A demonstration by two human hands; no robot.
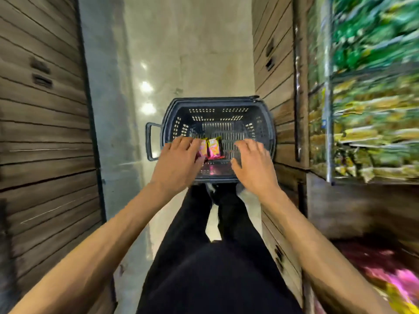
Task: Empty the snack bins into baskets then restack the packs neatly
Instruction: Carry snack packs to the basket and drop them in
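2 arms outstretched — left hand [179, 159], right hand [254, 165] palm-down, fingers loose.

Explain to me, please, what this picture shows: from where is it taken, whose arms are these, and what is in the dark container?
No machine is here: a person wears a camera on the head, so the single picture looks forward and down along their own bare arms. The left hand and the right hand reach over a dark plastic shopping basket standing on the shiny floor. In it lie a few pink and yellow snack packs. The left hand's straight fingers are right by them; the right hand is spread and holds nothing. On the right, blurred shelves carry green and yellow packs.
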